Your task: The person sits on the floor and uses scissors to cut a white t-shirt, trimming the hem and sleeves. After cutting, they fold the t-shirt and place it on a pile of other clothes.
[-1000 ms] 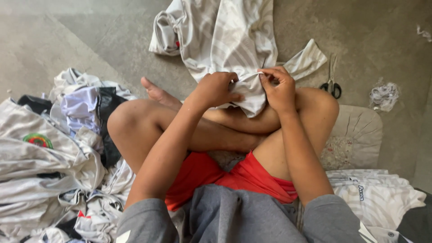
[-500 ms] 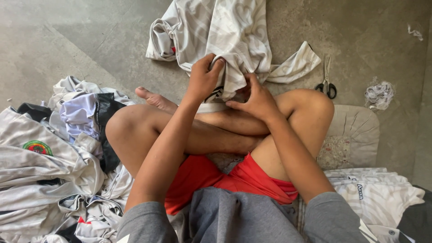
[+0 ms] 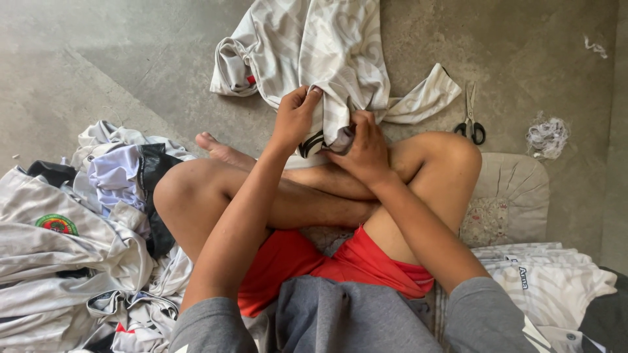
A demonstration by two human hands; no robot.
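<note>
The person sits cross-legged on the concrete floor (image 3: 131, 59) with a pale patterned shirt (image 3: 327, 52) spread out ahead of the knees. The left hand (image 3: 296, 117) is closed around a bunched fold of that shirt near its lower edge, fingers curled over the cloth. The right hand (image 3: 365, 147) is also closed on the shirt just beside it, thumb and fingers pinching the fabric against the shin, so the two hands nearly touch.

Compared with a second ago, the hands sit lower and closer together. Back then both pinched a thin edge of the cloth between raised fingertips, above the knees. Half a second ago the left hand had already moved up onto the cloth and the right lay flatter over the leg. Now both grip a thicker gather of fabric, and a dark curved marking on the shirt shows between them. The shirt itself has shifted little; its sleeve still trails off to the right.

A pair of scissors (image 3: 471, 117) lies on the floor to the right of the shirt, well apart from the hands, with a small tangle of thread scraps (image 3: 546, 136) farther right. A cushion (image 3: 513, 196) sits by the right knee. A heap of clothes (image 3: 72, 235) lies on the left, and folded pale shirts (image 3: 549, 281) rest at lower right.
</note>
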